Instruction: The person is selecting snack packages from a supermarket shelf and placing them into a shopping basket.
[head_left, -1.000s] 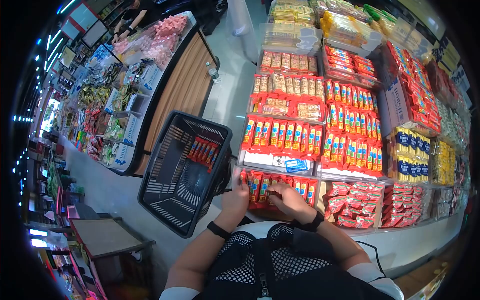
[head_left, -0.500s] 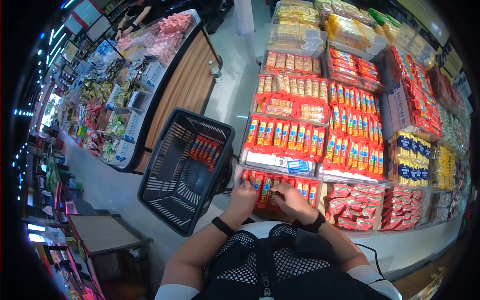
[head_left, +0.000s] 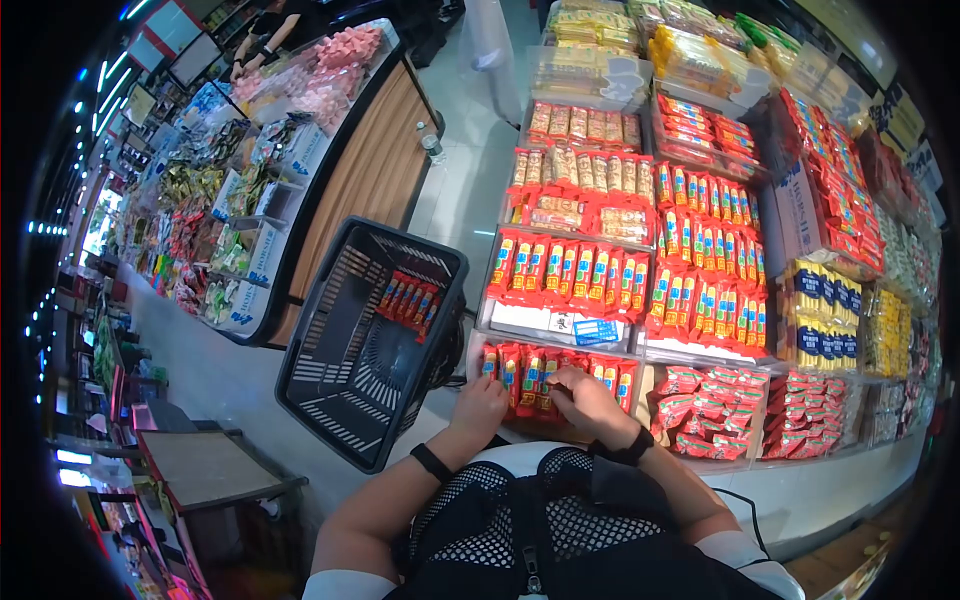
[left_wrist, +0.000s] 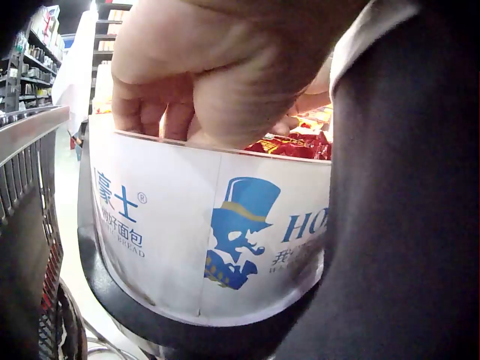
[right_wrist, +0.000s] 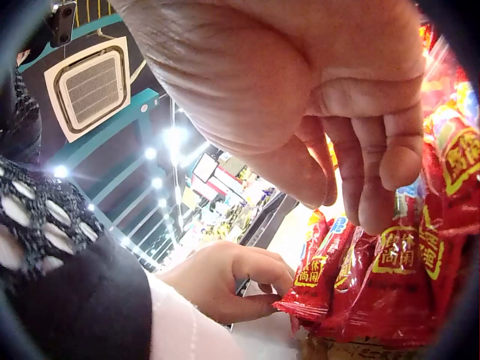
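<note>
A row of red snack packets (head_left: 528, 378) stands in the front bin, whose white printed wall (left_wrist: 172, 195) shows in the left wrist view. My left hand (head_left: 478, 410) is at the row's left end, its fingers bent down behind that wall. In the right wrist view, the left thumb and fingers (right_wrist: 259, 266) pinch at the lower corner of the end packet (right_wrist: 307, 289). My right hand (head_left: 592, 408) rests over the middle of the row, with loosely bent fingers reaching down onto the packets. Its palm hides part of the row.
A dark shopping basket (head_left: 325, 330) with several red packets (head_left: 408, 302) inside stands to the left. Bins of red packets (head_left: 568, 268) rise behind the front bin, with red-and-white packets (head_left: 700, 410) to the right. A wood-sided counter (head_left: 355, 190) lies beyond the basket.
My left hand's fingers went from upright at the row's left end to bent down on the packets. The right hand stays over the row's middle, moving slightly.
</note>
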